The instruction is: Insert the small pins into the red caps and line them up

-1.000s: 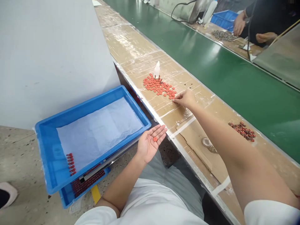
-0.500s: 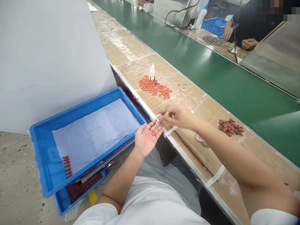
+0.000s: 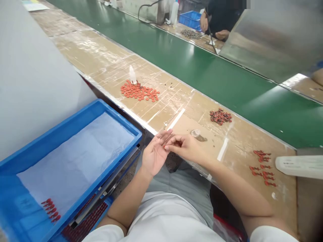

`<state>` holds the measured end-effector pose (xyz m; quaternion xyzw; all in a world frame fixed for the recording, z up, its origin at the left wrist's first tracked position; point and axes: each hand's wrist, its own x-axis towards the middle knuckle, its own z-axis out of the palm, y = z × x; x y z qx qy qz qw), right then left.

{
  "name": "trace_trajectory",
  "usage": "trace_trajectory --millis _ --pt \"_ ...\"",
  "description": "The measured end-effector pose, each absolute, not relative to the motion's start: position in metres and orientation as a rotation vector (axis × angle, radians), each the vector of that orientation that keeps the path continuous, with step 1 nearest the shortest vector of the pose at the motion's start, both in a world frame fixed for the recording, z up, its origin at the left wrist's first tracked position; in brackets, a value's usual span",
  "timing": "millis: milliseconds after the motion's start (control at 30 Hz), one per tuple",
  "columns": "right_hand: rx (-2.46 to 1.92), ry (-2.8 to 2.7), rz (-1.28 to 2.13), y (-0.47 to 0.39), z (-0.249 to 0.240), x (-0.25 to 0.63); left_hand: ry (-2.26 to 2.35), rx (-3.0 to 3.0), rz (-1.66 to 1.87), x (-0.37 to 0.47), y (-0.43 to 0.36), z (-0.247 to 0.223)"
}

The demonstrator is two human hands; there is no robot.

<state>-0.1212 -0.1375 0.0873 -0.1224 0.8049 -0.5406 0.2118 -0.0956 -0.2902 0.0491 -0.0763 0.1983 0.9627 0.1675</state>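
A blue tray (image 3: 121,117) sits leftmost; loose red discs (image 3: 137,93) spread beside a white bottle (image 3: 132,74); the left hand (image 3: 154,154) lies palm up, fingers extended; against it, the right hand's (image 3: 186,147) fingertips pinch one partly hidden disc (image 3: 165,147); rightward, red-and-dark parts (image 3: 220,116) form a pile

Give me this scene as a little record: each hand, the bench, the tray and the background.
Left hand: palm up, open
Right hand: fingertips at the left palm, by a small red piece; whether it is pinched is unclear
Bench: red discs around the base of a white bottle; farther right, a dark-red heap and loose red parts
Tray: blue tray, lined with a white sheet, a row of red parts in one corner
Background: green strip; beyond it, another person's hands
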Motion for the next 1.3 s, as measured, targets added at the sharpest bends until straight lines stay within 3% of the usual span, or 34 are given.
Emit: trace_trajectory --millis 167,300,433,567,733,933,1067,1300 --pt "0.236 1.447 -2.086 -0.117 0.071 -0.084 0.909 0.053 2.702 -0.082 -0.271 0.029" --pt "0.315 1.124 -2.188 -0.109 0.060 -0.068 1.076 0.229 2.671 -0.077 -0.256 0.008" --pt "0.282 1.273 -2.219 -0.105 0.057 -0.063 1.050 0.205 2.700 -0.079 -0.246 0.003" --pt "0.203 1.842 -1.998 -0.079 0.062 -0.074 0.979 0.022 2.746 -0.085 -0.245 0.005" --pt "0.515 3.086 -1.273 -0.005 0.052 -0.130 0.991 -0.157 2.735 -0.092 -0.251 0.003" --pt "0.729 3.255 -0.618 0.051 0.037 -0.205 1.032 -0.238 2.710 -0.095 -0.252 -0.002" --pt "0.722 3.202 -0.563 0.057 0.032 -0.229 1.050 -0.268 2.725 -0.098 -0.251 -0.002" --pt "0.753 3.126 -0.895 0.067 0.027 -0.241 1.063 -0.312 2.696 -0.104 -0.255 -0.005"
